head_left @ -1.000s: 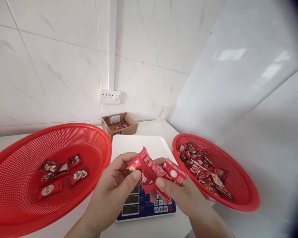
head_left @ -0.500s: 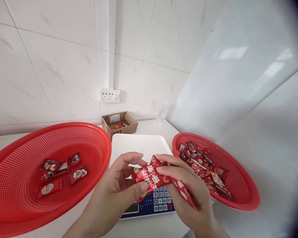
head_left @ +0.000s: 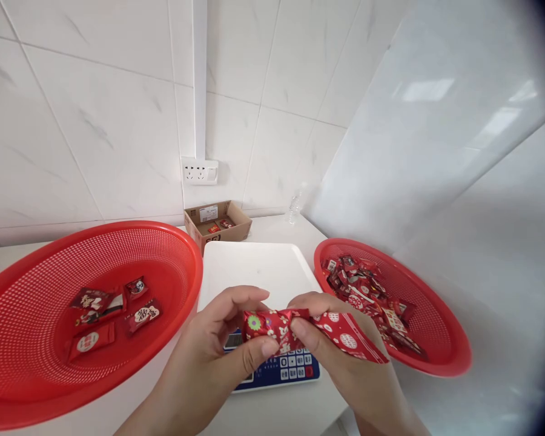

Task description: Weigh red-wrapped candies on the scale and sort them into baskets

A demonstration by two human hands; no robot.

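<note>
My left hand (head_left: 218,357) and my right hand (head_left: 345,357) meet over the front of a white digital scale (head_left: 258,269) with a blue keypad (head_left: 295,366). Both pinch red candy packets between thumb and fingers. The left fingers grip a red packet with a green flower print (head_left: 266,324). In the right fingers is a second red packet with white round marks (head_left: 349,339), which slants toward the right basket. The two packets touch in the middle.
A large red mesh basket (head_left: 49,254) at the left holds several red packets (head_left: 113,312). A smaller red basket (head_left: 436,357) at the right is piled with packets (head_left: 367,293). A small cardboard box (head_left: 218,221), a clear bottle (head_left: 294,209) and a wall socket (head_left: 200,171) are behind.
The packets have turned in my fingers and dropped lower over the scale; the right-hand packet now lies flat, pointing right. The view has tilted slightly.
</note>
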